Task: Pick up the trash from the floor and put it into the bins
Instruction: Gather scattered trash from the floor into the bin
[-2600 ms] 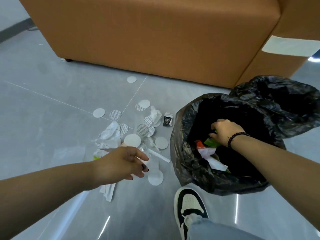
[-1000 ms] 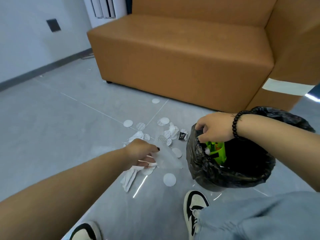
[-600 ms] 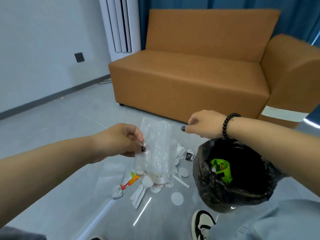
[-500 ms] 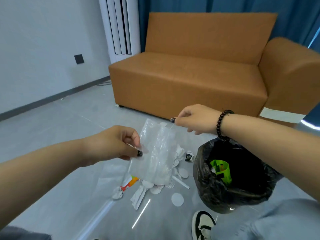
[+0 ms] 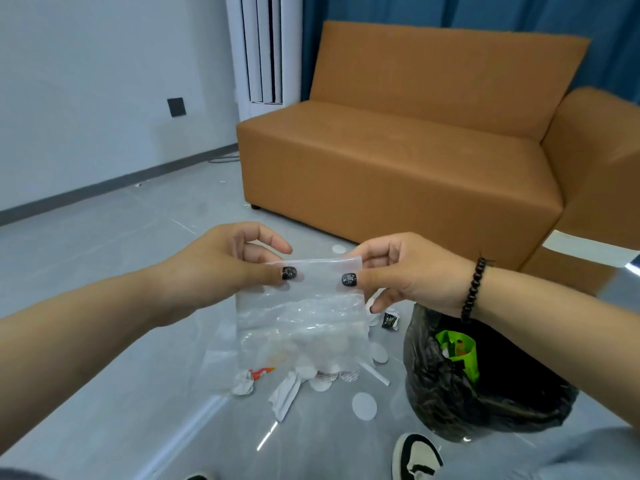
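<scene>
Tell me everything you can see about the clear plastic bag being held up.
The clear plastic bag is a thin, see-through, slightly wrinkled pouch with a straight strip along its top edge. It hangs upright in the air above the floor litter, left of the black bin bag. The left hand pinches its top left corner and the right hand its top right. Whether it holds anything cannot be told.

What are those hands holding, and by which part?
A clear plastic bag. The left hand and right hand each pinch a corner of its top edge.
</scene>
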Demonstrator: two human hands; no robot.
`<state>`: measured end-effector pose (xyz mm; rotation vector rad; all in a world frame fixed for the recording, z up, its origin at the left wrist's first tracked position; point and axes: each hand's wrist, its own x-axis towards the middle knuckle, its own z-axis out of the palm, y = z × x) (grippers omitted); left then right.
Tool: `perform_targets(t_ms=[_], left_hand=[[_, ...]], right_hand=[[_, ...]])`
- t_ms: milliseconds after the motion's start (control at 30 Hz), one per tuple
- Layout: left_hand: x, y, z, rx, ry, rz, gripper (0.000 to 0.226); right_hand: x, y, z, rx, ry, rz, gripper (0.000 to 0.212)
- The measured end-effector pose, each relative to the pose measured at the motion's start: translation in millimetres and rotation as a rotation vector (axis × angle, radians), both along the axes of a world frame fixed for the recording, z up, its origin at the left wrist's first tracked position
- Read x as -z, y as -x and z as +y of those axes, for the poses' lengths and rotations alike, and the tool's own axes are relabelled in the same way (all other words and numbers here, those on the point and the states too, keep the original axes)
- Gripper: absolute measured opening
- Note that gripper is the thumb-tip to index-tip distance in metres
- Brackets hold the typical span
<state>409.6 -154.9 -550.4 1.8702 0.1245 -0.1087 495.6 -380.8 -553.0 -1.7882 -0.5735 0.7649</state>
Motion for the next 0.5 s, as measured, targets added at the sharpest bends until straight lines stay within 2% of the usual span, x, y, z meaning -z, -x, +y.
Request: perform_targets(t_ms=[133,233,367,500], left_hand=[[-3.3,1.9,7.0,0.036,0.001,0.019,0.041],[-3.6,1.9,9.8,0.038,-0.004,0.037,0.035],[-2.5,2.9,10.6,0.05,0.083,0.071,0.04],[-1.5,2.8,8.2,-0.03,0.213,0.061,0.027]], right_hand=[[1.9,1.1,0.4,0.068,-0.094,-0.053,0.012],[1.1,-0.4,-0.7,0.156,-0.176,-0.042,0.009],[0.4,-2.8,-4.1,0.246,-0.252,-0.005,0.008],[0.0,-1.4,-8.1,0.231,-0.248,0.043,0.013]])
